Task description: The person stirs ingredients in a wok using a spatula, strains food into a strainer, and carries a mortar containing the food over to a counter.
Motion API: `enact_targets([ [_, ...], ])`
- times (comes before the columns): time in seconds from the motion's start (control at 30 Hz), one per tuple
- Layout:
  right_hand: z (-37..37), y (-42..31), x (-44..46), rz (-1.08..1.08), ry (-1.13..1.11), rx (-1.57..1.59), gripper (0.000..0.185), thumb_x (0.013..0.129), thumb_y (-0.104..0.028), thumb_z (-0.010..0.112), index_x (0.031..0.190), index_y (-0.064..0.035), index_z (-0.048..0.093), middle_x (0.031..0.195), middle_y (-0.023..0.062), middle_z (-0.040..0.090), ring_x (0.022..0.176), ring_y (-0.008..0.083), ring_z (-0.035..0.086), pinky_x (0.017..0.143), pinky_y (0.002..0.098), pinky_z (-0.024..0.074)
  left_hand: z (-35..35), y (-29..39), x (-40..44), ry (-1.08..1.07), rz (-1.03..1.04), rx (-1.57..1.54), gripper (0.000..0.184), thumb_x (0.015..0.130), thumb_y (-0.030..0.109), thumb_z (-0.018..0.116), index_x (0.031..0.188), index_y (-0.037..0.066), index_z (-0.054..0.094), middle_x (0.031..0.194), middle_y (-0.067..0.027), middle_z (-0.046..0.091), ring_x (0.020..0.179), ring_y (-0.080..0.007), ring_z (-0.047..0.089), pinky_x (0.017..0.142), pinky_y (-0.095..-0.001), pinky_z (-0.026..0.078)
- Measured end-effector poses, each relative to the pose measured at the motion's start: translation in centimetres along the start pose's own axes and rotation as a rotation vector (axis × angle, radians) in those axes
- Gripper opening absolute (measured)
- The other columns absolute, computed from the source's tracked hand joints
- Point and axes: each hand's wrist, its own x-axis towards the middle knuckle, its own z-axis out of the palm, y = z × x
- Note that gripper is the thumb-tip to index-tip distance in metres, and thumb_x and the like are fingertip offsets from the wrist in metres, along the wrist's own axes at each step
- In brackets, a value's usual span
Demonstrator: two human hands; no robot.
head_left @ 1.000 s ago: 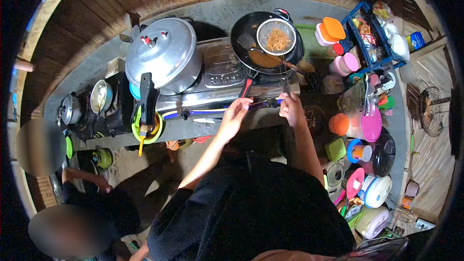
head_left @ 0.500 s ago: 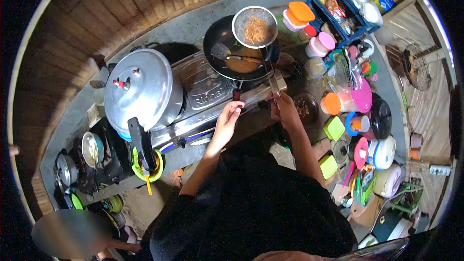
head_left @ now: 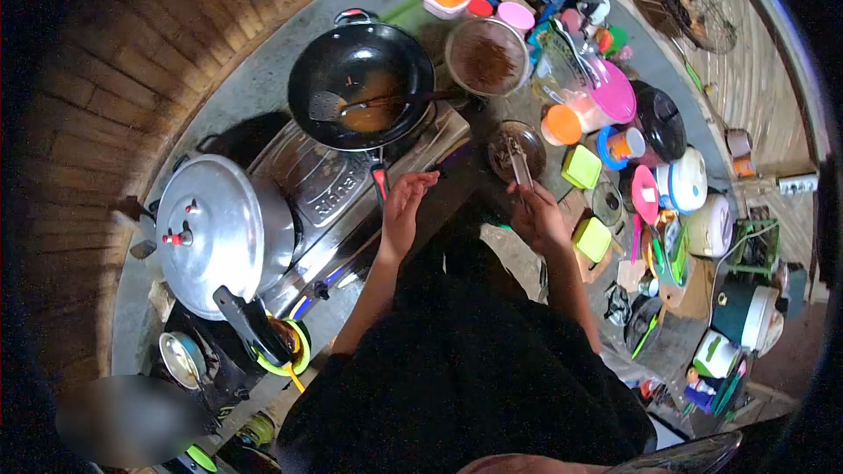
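My right hand [head_left: 537, 218] grips the handle of a round mesh strainer [head_left: 487, 56] that holds thin brown strips. The strainer is to the right of a black wok [head_left: 360, 86], beyond a dark round bowl [head_left: 516, 151] with bits in it. In the wok lie brown liquid and a slotted spatula [head_left: 327, 107]; a dark-handled utensil lies across it. My left hand [head_left: 407, 206] is raised near the wok's red and black handle [head_left: 379, 183], fingers apart, holding nothing.
A large lidded metal pot [head_left: 215, 233] stands on the stove [head_left: 325, 177], left of the wok. Orange [head_left: 561, 125] and green [head_left: 581, 167] containers sit on the right. A blurred person [head_left: 132, 421] is at the lower left.
My right hand has carried the strainer from above the wok to its right. The view has turned rightward. My left hand remains raised near the wok handle.
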Motion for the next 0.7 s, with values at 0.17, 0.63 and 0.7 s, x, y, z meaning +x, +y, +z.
enact_targets([
  [0.17,-5.7,4.6,-0.7,0.0,0.38,-0.076,0.019,0.092,-0.024,0.043,0.09,-0.0071,0.051,0.051,-0.0064,0.03,0.039,0.0055,0.026,0.035,0.0209,0.0216,1.5,-0.2,0.0,-0.061,-0.117,0.109,0.024,0.094,0.02,0.042,0.105,0.001,0.05,0.112,-0.013,0.056,0.105,-0.0195,0.052,0.094,-0.0316,0.036],
  [0.63,-16.9,13.4,2.5,-0.281,0.843,-1.039,0.017,0.085,-0.013,0.043,0.084,-0.0019,0.055,0.068,0.0162,0.058,0.064,0.0317,0.059,0.057,0.0395,0.0462,5.8,-4.8,1.1,-0.239,-0.358,0.184,0.023,0.093,0.022,0.042,0.103,0.003,0.052,0.109,-0.0105,0.058,0.103,-0.0179,0.053,0.092,-0.0309,0.037],
  [0.7,-15.4,11.5,1.7,-0.099,0.806,-0.926,0.018,0.083,-0.012,0.044,0.088,0.0018,0.055,0.081,0.024,0.059,0.085,0.0414,0.055,0.075,0.045,0.0436,6.3,-4.9,1.1,-0.246,-0.362,0.204,0.023,0.093,0.022,0.042,0.103,0.003,0.052,0.109,-0.0105,0.058,0.102,-0.0179,0.053,0.092,-0.031,0.037],
])
